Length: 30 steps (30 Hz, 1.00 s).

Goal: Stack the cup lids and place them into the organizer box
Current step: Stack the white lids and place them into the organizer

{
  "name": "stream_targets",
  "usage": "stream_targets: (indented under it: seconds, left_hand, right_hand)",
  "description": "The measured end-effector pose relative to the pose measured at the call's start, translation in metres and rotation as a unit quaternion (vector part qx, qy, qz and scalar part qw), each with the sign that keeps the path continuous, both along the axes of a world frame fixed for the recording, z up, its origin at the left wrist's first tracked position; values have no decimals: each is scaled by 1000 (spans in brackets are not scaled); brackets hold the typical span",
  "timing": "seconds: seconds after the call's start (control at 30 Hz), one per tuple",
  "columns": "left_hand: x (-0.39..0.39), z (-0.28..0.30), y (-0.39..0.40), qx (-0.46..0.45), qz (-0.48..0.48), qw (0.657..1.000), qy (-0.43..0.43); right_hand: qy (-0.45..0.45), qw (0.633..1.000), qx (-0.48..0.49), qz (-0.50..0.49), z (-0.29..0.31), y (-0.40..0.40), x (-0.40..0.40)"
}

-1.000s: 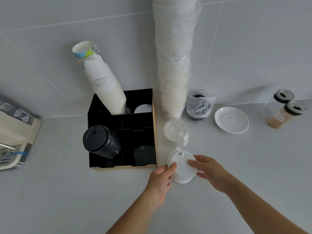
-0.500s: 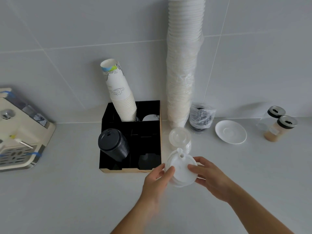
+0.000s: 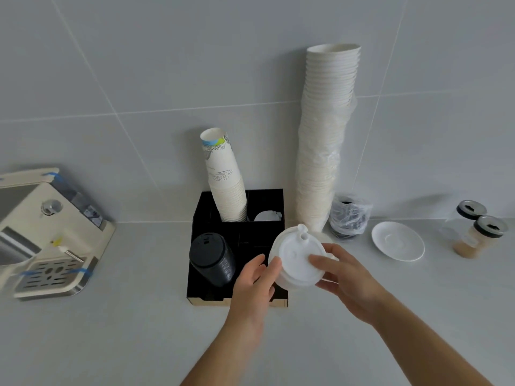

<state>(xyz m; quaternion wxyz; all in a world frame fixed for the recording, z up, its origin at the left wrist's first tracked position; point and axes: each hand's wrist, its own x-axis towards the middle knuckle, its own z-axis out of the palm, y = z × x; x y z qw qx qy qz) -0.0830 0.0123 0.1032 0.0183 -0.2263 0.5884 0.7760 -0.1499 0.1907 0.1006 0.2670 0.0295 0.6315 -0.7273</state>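
We hold a stack of white cup lids (image 3: 296, 259) between our two hands, lifted above the front right corner of the black organizer box (image 3: 200, 215). Our left hand (image 3: 255, 285) presses its thumb and fingers against the left edge of the stack, and our right hand (image 3: 345, 274) has its thumb on top of the upper lid and its fingers under the right side, so both grips are closed on the stack. The stack is tilted, with its small spout pointing away from us.

Inside the box, a stack of black lids (image 3: 211, 259) leans in the front left compartment, a stack of printed paper cups (image 3: 223, 176) stands in the back left compartment, and something white, which we cannot identify, shows in the back right compartment. Just to the right of the box, a tall column of white paper cups (image 3: 326, 135) rises against the wall. Further right of the box lie a bag with dark lids (image 3: 349, 215), a white saucer (image 3: 398, 244) and two jars (image 3: 478, 232). Well to the left of the box, a cream machine (image 3: 41, 232) stands on the table (image 3: 111, 330).
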Motion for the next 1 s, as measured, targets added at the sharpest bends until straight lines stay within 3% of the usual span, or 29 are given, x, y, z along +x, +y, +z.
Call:
stream_targets:
  seconds: [0.43, 0.63, 0.77, 1.0]
  left_hand:
    - [-38, 25, -16, 87, 59, 994, 3]
    - [-75, 33, -34, 103, 68, 992, -3]
    - [-104, 33, -44, 128, 73, 989, -1]
    - [-151, 19, -47, 143, 75, 985, -59]
  right_hand:
    - [38, 998, -13, -38, 49, -74, -27]
    - [50, 997, 66, 6, 66, -85, -62]
    - [92, 990, 105, -22, 79, -86, -101]
    - [153, 964, 217, 11, 66, -100, -157]
